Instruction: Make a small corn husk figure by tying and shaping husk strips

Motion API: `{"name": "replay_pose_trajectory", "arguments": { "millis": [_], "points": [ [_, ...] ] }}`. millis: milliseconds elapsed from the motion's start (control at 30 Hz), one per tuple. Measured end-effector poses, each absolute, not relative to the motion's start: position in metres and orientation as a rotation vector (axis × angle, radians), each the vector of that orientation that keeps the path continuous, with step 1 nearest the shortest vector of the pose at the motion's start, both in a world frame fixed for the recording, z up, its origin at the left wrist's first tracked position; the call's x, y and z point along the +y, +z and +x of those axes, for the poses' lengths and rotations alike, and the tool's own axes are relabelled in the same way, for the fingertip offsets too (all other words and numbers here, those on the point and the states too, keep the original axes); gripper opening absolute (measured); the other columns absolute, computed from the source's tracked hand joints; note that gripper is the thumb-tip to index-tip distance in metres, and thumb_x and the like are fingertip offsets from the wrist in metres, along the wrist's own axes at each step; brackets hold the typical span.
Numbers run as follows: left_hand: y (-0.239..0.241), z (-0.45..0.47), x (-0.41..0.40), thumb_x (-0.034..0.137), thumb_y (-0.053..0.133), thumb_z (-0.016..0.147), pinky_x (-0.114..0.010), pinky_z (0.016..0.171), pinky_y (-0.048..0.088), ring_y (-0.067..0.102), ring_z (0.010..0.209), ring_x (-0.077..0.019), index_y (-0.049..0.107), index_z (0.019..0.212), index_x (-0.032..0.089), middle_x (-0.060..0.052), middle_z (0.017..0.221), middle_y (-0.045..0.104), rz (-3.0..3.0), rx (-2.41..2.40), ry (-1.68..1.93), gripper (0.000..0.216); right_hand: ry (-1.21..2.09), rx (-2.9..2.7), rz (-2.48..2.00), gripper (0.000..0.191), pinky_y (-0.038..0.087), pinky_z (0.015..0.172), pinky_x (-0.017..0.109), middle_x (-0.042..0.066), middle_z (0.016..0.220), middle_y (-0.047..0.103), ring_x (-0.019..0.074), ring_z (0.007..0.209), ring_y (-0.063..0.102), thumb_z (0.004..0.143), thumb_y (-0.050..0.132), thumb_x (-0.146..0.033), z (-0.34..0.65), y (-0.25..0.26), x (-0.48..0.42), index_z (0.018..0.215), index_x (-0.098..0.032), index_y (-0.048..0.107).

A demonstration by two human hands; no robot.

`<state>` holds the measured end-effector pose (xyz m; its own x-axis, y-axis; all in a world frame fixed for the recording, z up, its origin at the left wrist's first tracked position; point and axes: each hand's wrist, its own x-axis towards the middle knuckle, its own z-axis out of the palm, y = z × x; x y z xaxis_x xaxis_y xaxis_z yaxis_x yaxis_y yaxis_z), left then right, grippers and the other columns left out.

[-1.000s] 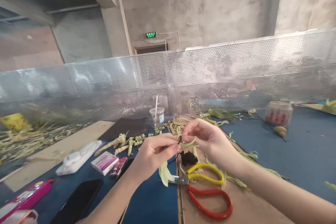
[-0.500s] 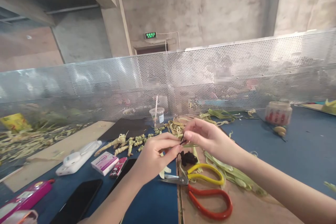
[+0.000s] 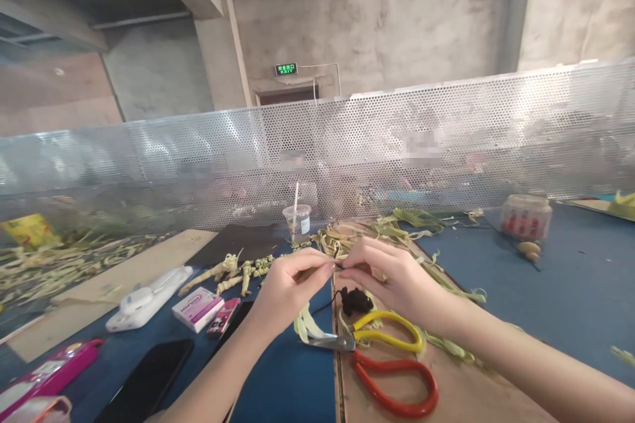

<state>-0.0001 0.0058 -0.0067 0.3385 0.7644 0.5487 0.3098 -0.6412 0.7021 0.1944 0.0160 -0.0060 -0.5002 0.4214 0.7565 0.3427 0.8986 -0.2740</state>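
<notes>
Pale green leaf strip [image 3: 303, 325] hangs from the left hand [image 3: 290, 284], whose fingertips meet those of the right hand [image 3: 391, 277] above the middle of the worktop [image 3: 570, 277]; both hands are pinched closed on the strip's upper end. Just below them lie a black thread clump [image 3: 354, 301], yellow-handled scissors [image 3: 381, 337] and red-handled scissors [image 3: 397, 386].

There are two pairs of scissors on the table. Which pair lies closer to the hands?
The yellow-handled scissors, lying just under the right hand beside the black thread clump. The red-handled scissors lie below them, nearer the camera.
</notes>
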Motion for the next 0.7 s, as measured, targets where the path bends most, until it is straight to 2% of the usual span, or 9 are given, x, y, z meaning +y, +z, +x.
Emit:
{"name": "replay_pose_trajectory", "arguments": {
  "millis": [100, 300, 467, 700],
  "points": [
    [-0.008, 0.0, 0.007, 0.029, 0.055, 0.083, -0.026, 0.07, 0.044, 0.057, 0.079, -0.0164, 0.072, 0.09, 0.019, -0.004, 0.084, 0.066, 2.045, 0.972, 1.282, 0.021, 0.173, -2.099, -0.599, 0.006, 0.045, 0.064, 0.025, 0.001, 0.077, 0.06, 0.0112, 0.069, 0.055, 0.084, 0.057, -0.024, 0.192, -0.01, 0.015, 0.086, -0.019, 0.059],
    [-0.014, 0.001, 0.011, 0.036, 0.059, 0.078, -0.023, 0.056, 0.038, 0.05, 0.062, -0.0128, 0.07, 0.085, 0.017, -0.002, 0.069, 0.061, 1.863, 1.073, 1.358, 0.023, 0.383, -1.952, -0.753, 0.011, 0.044, 0.06, 0.025, -0.001, 0.072, 0.062, 0.0113, 0.064, 0.054, 0.082, 0.059, -0.032, 0.186, -0.011, 0.01, 0.08, -0.021, 0.059],
    [-0.017, 0.004, 0.012, 0.036, 0.063, 0.074, -0.023, 0.055, 0.037, 0.048, 0.059, -0.0103, 0.068, 0.078, 0.017, -0.001, 0.068, 0.06, 1.708, 1.004, 1.425, 0.02, 0.623, -1.883, -0.78, 0.016, 0.043, 0.061, 0.027, -0.001, 0.069, 0.061, 0.0124, 0.064, 0.055, 0.081, 0.059, -0.037, 0.183, -0.013, 0.009, 0.077, -0.021, 0.057],
    [-0.02, 0.008, 0.012, 0.034, 0.064, 0.075, -0.021, 0.057, 0.038, 0.049, 0.063, -0.0095, 0.063, 0.082, 0.017, -0.001, 0.076, 0.06, 1.648, 0.958, 1.446, 0.019, 0.738, -1.827, -0.765, 0.015, 0.042, 0.058, 0.024, -0.002, 0.068, 0.057, 0.0106, 0.062, 0.052, 0.084, 0.053, -0.034, 0.181, -0.017, 0.006, 0.081, -0.02, 0.055]
  ]
}}
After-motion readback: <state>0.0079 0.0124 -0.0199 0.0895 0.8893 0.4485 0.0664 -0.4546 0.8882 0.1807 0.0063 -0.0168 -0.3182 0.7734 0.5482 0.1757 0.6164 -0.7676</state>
